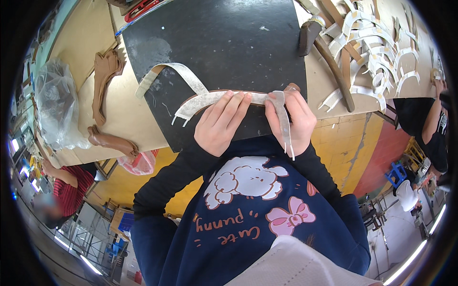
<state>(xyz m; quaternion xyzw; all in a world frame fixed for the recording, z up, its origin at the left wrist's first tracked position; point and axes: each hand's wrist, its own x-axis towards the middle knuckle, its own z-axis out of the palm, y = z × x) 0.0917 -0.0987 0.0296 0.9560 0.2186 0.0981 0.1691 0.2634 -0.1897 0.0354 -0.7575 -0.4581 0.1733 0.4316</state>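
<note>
Currently pressing pale strap (258,98) with left hand (217,121), fingers close together, laid along its face. Pinching its right end between thumb and fingers of right hand (296,117), grey tail hanging down. Working over black mat (229,43), near its lower edge. Noting orange-brown lettering (229,233) on navy top (329,229), upside down, beside pink bow (291,218). Seeing hammer (311,35) at mat's right edge, white strips (369,47) beyond.
</note>
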